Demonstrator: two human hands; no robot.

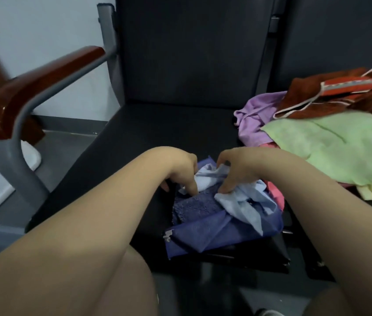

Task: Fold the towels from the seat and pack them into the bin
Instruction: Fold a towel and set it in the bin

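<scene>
A light blue towel (242, 197) lies crumpled on top of dark blue towels (205, 226) in a black bin (260, 258) at the seat's front edge. My left hand (180, 169) presses down on the light blue towel's left part, fingers bent into the cloth. My right hand (237, 167) grips the same towel just to the right. A pink towel (276, 195) peeks out at the bin's right side. Loose towels lie on the seat at the right: a green one (331, 147), a purple one (253, 117) and a rust-red patterned one (340, 94).
The dark seat (157, 133) and its backrest (192, 53) fill the middle. A wooden armrest (32, 87) on a grey metal frame stands at the left, with grey floor and a pale wall beyond it.
</scene>
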